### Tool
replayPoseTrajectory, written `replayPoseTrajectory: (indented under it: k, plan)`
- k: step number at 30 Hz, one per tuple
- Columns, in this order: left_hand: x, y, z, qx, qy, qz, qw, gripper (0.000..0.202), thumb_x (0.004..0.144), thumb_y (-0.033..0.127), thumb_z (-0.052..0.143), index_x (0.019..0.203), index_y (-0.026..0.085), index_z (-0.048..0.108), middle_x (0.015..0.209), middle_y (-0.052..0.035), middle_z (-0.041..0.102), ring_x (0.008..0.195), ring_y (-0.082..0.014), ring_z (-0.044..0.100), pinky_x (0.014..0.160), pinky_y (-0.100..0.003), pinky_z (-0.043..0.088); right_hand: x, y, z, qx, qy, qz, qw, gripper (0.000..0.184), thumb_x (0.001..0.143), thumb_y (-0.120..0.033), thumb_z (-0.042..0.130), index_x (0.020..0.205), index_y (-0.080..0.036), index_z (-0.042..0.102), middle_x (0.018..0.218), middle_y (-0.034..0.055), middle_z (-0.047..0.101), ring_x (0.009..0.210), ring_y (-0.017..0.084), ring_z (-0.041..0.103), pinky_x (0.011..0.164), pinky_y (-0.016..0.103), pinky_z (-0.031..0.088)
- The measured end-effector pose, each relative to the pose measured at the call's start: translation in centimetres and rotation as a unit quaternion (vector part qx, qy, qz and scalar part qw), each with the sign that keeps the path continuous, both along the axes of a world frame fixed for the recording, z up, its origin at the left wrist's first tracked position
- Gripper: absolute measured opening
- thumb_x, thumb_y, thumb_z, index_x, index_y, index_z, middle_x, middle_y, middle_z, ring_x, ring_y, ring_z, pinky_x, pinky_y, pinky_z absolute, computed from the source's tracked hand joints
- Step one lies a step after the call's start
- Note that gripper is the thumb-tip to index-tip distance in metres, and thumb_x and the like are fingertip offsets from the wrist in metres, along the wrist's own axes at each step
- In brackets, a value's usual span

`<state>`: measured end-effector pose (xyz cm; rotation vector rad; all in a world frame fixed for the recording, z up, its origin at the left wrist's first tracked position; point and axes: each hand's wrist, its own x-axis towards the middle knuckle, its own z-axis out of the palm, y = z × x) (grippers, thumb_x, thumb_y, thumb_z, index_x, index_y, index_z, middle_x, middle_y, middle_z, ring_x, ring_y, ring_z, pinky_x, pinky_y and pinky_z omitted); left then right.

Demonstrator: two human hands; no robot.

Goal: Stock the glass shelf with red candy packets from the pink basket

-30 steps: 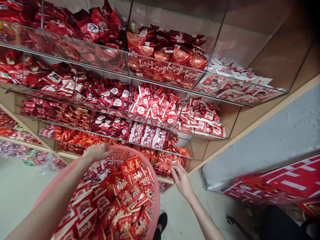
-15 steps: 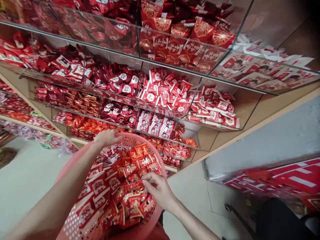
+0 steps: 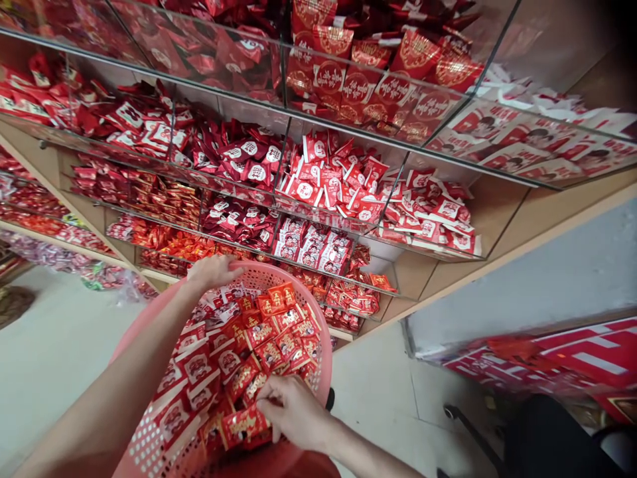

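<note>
My left hand [image 3: 212, 272] grips the far rim of a pink perforated plastic basket [image 3: 326, 352], its fingers hooked over the edge. The basket holds many small red packets with gold and white printing; one group of pink-red packets [image 3: 196, 365] lies in rows on the left, and red-and-gold packets [image 3: 271, 355] fill the right. My right hand [image 3: 293, 408] is inside the near right part of the basket, its thumb and fingers curled together. A red-and-gold packet [image 3: 243, 425] lies right at its fingertips; whether the fingers pinch it is hidden.
Tiered shelves with clear front panels [image 3: 343, 229] stand ahead, stocked with red packets [image 3: 323, 179] in divided bins. A grey wall [image 3: 537, 285] is at the right, with red-and-white printed boxes [image 3: 587, 358] and a dark chair [image 3: 547, 438] below. Pale floor tiles [image 3: 44, 358] show at the left.
My right hand has moved left and nearer to me within the basket, and packets there lie differently. My left hand stays on the rim. The view has shifted slightly.
</note>
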<state>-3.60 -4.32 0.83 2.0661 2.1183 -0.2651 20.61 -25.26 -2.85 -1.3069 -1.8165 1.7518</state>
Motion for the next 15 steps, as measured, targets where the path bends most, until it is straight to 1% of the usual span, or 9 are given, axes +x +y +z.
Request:
replayPoseTrajectory:
  k: [2,4,6,8,10,12,13,15]
  plan:
    - [0.0,0.1,-0.1,0.002,-0.003,0.0,1.0,0.077,0.074,0.073,0.025,0.119,0.019,0.058,0.106,-0.0181,0.069,0.097,-0.0357,0.063,0.079,-0.045,0.049,-0.4,-0.2,-0.3,-0.014,-0.005,0.004,1.0,0.011,0.082,-0.023,0.049,0.072,-0.02,0.053,0.05,-0.0081,0.048,0.039,0.008,0.056,0.035,0.014,0.026]
    - [0.0,0.1,-0.2,0.003,-0.005,0.0,1.0,0.078,0.073,0.072,0.025,0.119,0.019,0.058,0.106,-0.0184,0.069,0.097,-0.036,0.064,0.079,-0.045,0.048,-0.7,-0.4,-0.3,-0.011,-0.03,0.01,0.999,0.011,0.081,-0.02,0.048,0.072,-0.019,0.054,0.044,-0.009,0.044,0.038,0.008,0.055,0.038,0.013,0.029]
    - [0.0,0.1,-0.2,0.002,-0.005,-0.005,1.0,0.078,0.073,0.072,0.026,0.12,0.018,0.058,0.106,-0.0186,0.069,0.097,-0.0361,0.064,0.079,-0.045,0.048,-0.8,-0.5,0.0,0.022,-0.077,0.017,0.997,0.013,0.08,-0.017,0.048,0.071,-0.019,0.057,0.041,-0.0092,0.042,0.039,0.008,0.054,0.044,0.014,0.034]
    - [0.0,0.1,-0.1,0.0,-0.004,-0.01,1.0,0.079,0.074,0.072,0.024,0.12,0.018,0.059,0.105,-0.0183,0.07,0.097,-0.036,0.064,0.08,-0.045,0.048,-0.9,-0.6,0.5,0.067,-0.13,0.024,0.989,0.015,0.078,-0.014,0.049,0.069,-0.019,0.06,0.041,-0.008,0.045,0.042,0.009,0.054,0.049,0.016,0.036]
    - [0.1,0.1,0.0,-0.002,-0.003,-0.013,1.0,0.079,0.074,0.072,0.023,0.12,0.019,0.059,0.105,-0.0177,0.07,0.098,-0.0361,0.064,0.079,-0.045,0.048,-0.9,-0.8,0.9,0.1,-0.178,0.033,0.978,0.016,0.077,-0.014,0.05,0.07,-0.02,0.063,0.047,-0.0046,0.054,0.048,0.011,0.058,0.052,0.018,0.037]
    - [0.1,0.1,0.1,-0.005,-0.002,-0.012,1.0,0.079,0.074,0.072,0.022,0.12,0.02,0.058,0.106,-0.0175,0.07,0.098,-0.0363,0.064,0.079,-0.045,0.048,-0.8,-0.9,1.0,0.117,-0.22,0.046,0.967,0.016,0.077,-0.016,0.051,0.073,-0.02,0.066,0.061,0.0002,0.066,0.059,0.014,0.063,0.056,0.02,0.037]
    - [0.1,0.1,0.1,-0.006,-0.002,-0.013,1.0,0.078,0.074,0.072,0.022,0.12,0.02,0.058,0.106,-0.0176,0.069,0.098,-0.0364,0.064,0.079,-0.045,0.048,-0.8,-0.9,1.0,0.123,-0.238,0.052,0.962,0.017,0.077,-0.017,0.051,0.076,-0.02,0.068,0.068,0.0024,0.07,0.066,0.016,0.066,0.057,0.021,0.038]
    - [0.1,0.2,0.1,-0.009,-0.002,-0.015,1.0,0.077,0.075,0.071,0.023,0.12,0.019,0.057,0.107,-0.018,0.069,0.098,-0.0365,0.064,0.079,-0.045,0.048,-0.7,-1.0,0.8,0.134,-0.261,0.062,0.954,0.017,0.079,-0.02,0.052,0.081,-0.021,0.069,0.079,0.005,0.073,0.076,0.02,0.068,0.061,0.024,0.038]
